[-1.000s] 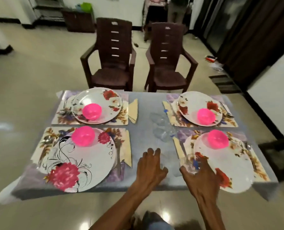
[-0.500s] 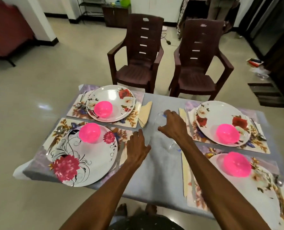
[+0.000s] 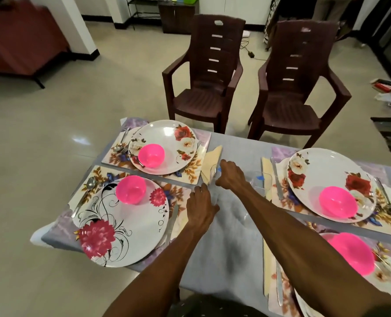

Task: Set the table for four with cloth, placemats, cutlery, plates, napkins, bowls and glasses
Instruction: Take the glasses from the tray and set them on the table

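Table (image 3: 226, 243) under a grey cloth, four places laid; each place has a floral placemat, a white flowered plate and a pink bowl.

Right hand (image 3: 232, 177) reaches across to the centre of the table, fingers curled round a clear glass (image 3: 213, 173), which it holds just beside the folded yellow napkin (image 3: 212, 160) of the far-left place; whether the glass base touches the cloth cannot be told.

Left hand (image 3: 201, 207) lies on the cloth just right of the near-left placemat (image 3: 103, 175), fingers fairly straight and together, gripping nothing visible.

Second clear glass (image 3: 262, 181) stands just right of the right hand, near the far-right napkin strip; further clear glass behind the right forearm, blurred, count uncertain.

Near-left plate (image 3: 130, 234): pink bowl (image 3: 130, 189) on its far edge; spoon and fork (image 3: 90, 184) to its left on the mat.

Far-left plate (image 3: 167, 143): bowl on its near-left part; cutlery at left.

Far-right plate (image 3: 327, 177): bowl on its near part; cutlery at right.

Near-right place partly cut off by the frame edge.

Two brown plastic chairs (image 3: 210, 72) stand beyond the far edge.
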